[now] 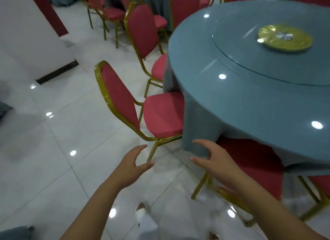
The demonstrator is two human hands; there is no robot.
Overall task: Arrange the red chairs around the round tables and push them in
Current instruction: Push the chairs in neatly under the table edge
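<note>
Now left hand (133, 165) and right hand (212, 161) are held open, empty, near the red chair (160, 114), seated just at the round table (250, 100) edge, so pushing in is judged unfinished.

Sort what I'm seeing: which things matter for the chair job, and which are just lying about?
Job: near chair, second chair, right chair, round table, left hand, right hand.
Lying about: gold disc, turntable, white pillar.
</note>
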